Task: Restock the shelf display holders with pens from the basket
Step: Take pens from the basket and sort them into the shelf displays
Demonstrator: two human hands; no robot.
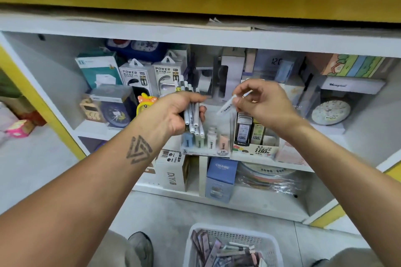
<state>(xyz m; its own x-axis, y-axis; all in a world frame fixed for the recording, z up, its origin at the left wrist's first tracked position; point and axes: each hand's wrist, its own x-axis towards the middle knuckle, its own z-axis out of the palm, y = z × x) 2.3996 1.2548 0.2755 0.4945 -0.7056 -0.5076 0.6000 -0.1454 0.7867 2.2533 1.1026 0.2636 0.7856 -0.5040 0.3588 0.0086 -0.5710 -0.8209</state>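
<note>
A bundle of white pens [193, 118] is gripped in the left hand [173, 112], fingers curled round it, in front of a white shelf [217, 37]. A single pen [226, 105] is pinched between thumb and fingertips of the right hand [264, 102], tilted with its lower end aimed down toward a clear display holder [206, 143] on the shelf, just below both hands. The step appears to be the dropping of this pen into a holder slot; it would best be turned upright over a free slot and let down gently, so that the small pastel items already standing there are not knocked. Beside the holder stands a box of refills [253, 136], close enough to be brushed by the right wrist. Power bank boxes [149, 76] and clocks are stacked behind. More stock is seen in the white basket [234, 232] on the floor below, next to a shoe [141, 247]
</note>
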